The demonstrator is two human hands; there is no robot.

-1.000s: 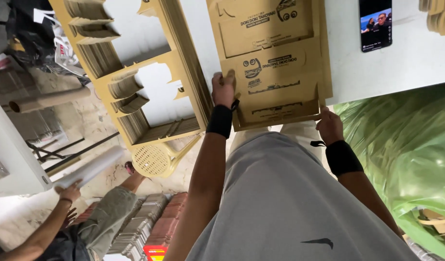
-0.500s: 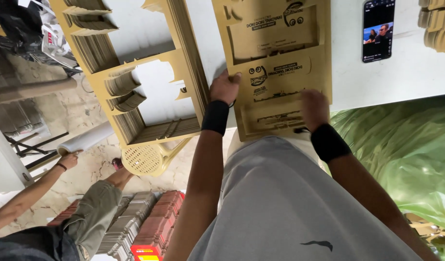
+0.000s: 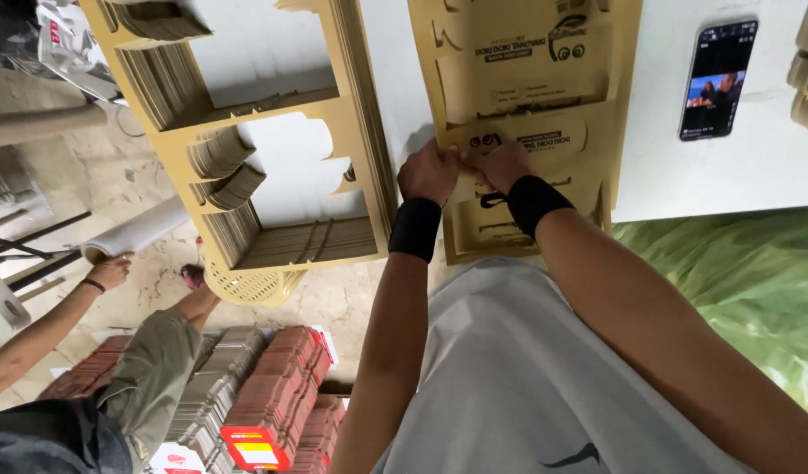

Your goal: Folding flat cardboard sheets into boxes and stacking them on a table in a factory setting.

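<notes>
Cardboard everywhere, seen from the head camera looking down: a stack of die-cut cardboard sheets (image 3: 527, 114) lies on the white counter (image 3: 729, 175), its near edge overhanging toward the person's grey shirt. Both hands meet at the middle of the top sheet. The left hand (image 3: 429, 171), black wristband below it, has its fingers curled tight and pressed together, seeming to pinch the edge of a printed cut-out panel (image 3: 527, 140) in the sheet. The right hand (image 3: 502, 165) sits touching it, fingers likewise bent and closed on the same panel edge; how much card lies between the fingertips I cannot tell, since the knuckles hide them.

What might go wrong, to my eye: the panel is joined to its sheet by thin nicks, and a pull from such a narrow pinch could tear the card instead of freeing it cleanly. The stack hangs over the counter edge, so a hard tug might also drag sheets off toward the floor.

To the left stands a stack of emptied cardboard frames (image 3: 272, 158), holes already cut out. A phone (image 3: 718, 79) with a lit screen lies on the counter to the right, well apart. Below left, another person's hand (image 3: 110, 272) reaches a pale roll (image 3: 136, 233), beside bundles of flat red cartons (image 3: 277, 395).
</notes>
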